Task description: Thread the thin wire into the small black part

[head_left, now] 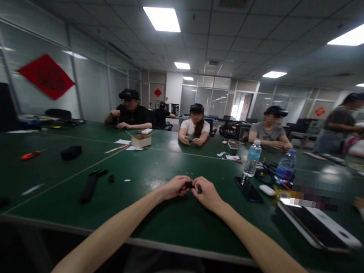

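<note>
Just above the green table [167,225], my left hand [176,187] and my right hand [206,193] meet in front of me. Between them is a small black part [189,185], pinched in the fingers of my left hand. The fingers of my right hand are closed on a black piece [199,189] at the other side. Whether these are one part or two I cannot tell. To the left lie a black T-shaped part [90,186] and a small black knob-like piece [111,178], both apart from my hands.
An orange-handled screwdriver [31,155], a black block [71,152] and a cardboard box [141,140] lie left. On the right are a dark phone [248,189], two water bottles [252,158], a white mouse [267,190] and a white device [318,227]. Several people sit around the table.
</note>
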Demonstrator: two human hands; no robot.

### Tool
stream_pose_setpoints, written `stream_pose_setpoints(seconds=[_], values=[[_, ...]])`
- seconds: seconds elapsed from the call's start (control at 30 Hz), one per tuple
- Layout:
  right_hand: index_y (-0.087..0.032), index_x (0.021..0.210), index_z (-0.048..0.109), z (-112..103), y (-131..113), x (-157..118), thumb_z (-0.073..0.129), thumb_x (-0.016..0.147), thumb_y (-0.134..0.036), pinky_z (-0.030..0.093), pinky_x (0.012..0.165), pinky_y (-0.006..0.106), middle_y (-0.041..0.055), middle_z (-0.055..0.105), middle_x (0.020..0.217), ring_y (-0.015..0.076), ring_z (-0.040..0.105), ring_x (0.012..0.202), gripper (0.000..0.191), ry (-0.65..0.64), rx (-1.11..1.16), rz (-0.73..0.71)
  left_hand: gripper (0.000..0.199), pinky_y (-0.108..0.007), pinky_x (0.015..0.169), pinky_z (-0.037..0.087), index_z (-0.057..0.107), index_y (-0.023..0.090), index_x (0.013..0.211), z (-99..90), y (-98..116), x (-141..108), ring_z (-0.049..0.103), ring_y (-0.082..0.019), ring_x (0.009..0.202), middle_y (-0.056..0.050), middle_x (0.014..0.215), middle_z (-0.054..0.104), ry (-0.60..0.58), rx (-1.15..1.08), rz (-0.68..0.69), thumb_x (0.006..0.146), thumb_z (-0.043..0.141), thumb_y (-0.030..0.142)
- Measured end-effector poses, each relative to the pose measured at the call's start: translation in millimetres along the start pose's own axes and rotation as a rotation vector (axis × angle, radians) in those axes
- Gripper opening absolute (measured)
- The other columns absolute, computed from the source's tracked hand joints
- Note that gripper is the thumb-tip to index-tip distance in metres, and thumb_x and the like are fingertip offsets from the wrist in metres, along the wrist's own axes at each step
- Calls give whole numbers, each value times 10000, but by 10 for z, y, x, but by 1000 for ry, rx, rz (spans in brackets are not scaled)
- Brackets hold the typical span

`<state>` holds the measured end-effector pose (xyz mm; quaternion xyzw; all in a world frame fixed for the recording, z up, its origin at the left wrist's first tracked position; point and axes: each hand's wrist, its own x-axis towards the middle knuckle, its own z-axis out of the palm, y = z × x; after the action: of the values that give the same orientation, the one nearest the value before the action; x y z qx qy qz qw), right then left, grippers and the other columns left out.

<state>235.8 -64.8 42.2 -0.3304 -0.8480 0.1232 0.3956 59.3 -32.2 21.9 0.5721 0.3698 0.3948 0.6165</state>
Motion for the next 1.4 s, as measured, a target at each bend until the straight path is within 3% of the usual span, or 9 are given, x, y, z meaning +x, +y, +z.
stream_pose_setpoints(seconds=[0.3,0.47,0.73,0.97,1.4], values=[[-189,620,452,62,45,-16,571,688,-99,378,744,261,25,552,789,159,503,776,165,36,-103,15,270,-173,365,197,603,124,852,-11,-2,-4,335,-42,372,42,530,443,-15,30,-27,750,519,360],[-179,620,454,107,103,-12,588,696,-123,372,692,238,5,532,739,137,494,718,165,56,-197,-53,277,-178,363,187,607,120,832,-18,-25,20,327,-42,369,44,512,434,-2,59,-18,744,544,375],[-174,655,499,125,221,-25,636,736,-243,368,620,227,-4,535,693,122,492,635,173,88,-243,22,547,-192,388,215,556,113,736,19,36,-43,355,-55,383,38,509,412,-48,13,-46,728,456,651],[-174,652,515,158,301,-24,605,768,-307,348,582,219,-10,525,652,118,478,603,198,105,-267,86,374,-176,396,250,546,128,870,30,45,-88,347,-38,414,60,561,393,-147,128,27,700,639,448],[-179,662,512,153,305,-20,602,764,-405,336,578,220,-7,531,663,121,473,605,264,86,-285,84,371,-162,369,189,547,154,877,42,-7,-33,281,-22,384,70,558,364,-68,133,64,720,602,486]])
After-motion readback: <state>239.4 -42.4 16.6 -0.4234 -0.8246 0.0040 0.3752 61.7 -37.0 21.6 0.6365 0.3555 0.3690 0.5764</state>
